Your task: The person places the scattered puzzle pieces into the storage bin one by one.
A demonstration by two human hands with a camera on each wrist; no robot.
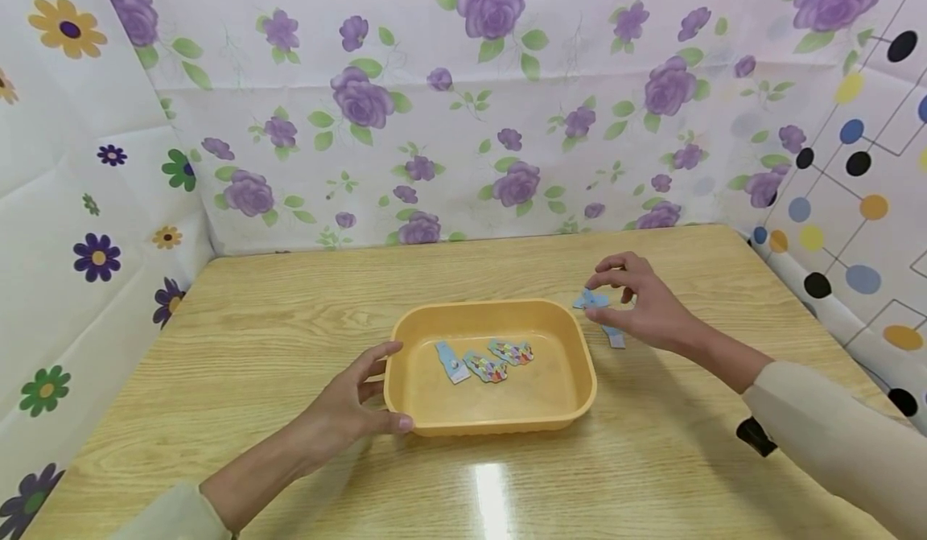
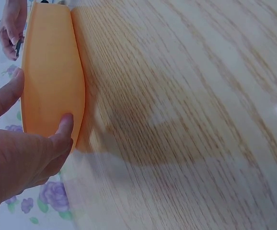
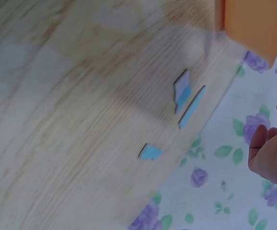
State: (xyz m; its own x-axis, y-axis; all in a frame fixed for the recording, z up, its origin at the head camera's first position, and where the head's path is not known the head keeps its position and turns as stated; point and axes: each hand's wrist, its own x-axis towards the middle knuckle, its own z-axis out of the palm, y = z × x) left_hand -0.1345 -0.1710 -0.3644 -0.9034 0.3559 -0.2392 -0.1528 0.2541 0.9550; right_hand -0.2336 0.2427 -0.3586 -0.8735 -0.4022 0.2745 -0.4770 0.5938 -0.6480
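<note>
A yellow-orange plastic tray (image 1: 492, 427) sits on the table. My left hand (image 1: 348, 399) holds it at the left end, fingers at the left rim and thumb on the near side. The tray's outer wall (image 2: 54, 62) fills the space beyond that hand in the left wrist view. Inside the tray lie a blue-and-white puzzle piece (image 1: 451, 361) and two multicoloured pieces. Right of the tray, my right hand (image 1: 640, 307) pinches a flat light-blue puzzle piece (image 1: 588, 298) between thumb and fingers; only its thin edge shows in the right wrist view.
On the wooden table (image 1: 290, 323) near my right hand lie a white-and-blue piece (image 3: 181, 90), a blue strip (image 3: 192, 106) and a small blue piece (image 3: 151, 152). Flower-patterned cloth (image 1: 449, 121) hangs behind the table. A black object (image 1: 756, 435) shows beside the right sleeve.
</note>
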